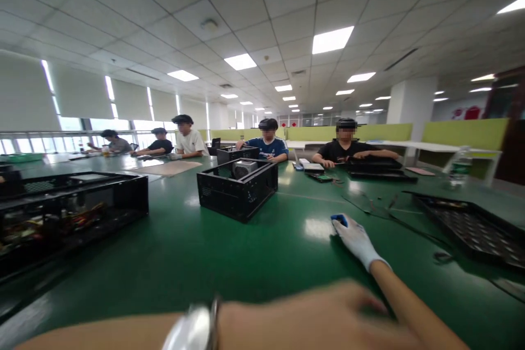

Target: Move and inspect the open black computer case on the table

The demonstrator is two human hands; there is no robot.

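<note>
My right hand (355, 238), in a white glove, is held low over the green table (184, 262) to the right of the middle. Its fingers are curled together around something blue and dark at the tips, too small to make out. Across the bottom runs my left forearm with a wristwatch (192, 331). My left hand (311, 314) is bare and smeared by motion, reaching rightward close to the right forearm; its fingers are unclear. Beyond both hands stands an open black computer case (238, 191) with a grey metal part (245, 167) at its top.
At left is another black computer case (141, 197) with coloured wires inside. A black panel (471, 224) and loose cables (410, 224) lie at right, near a water bottle (459, 167). Several people sit along the table, one person (342, 147) behind black metal parts (375, 167).
</note>
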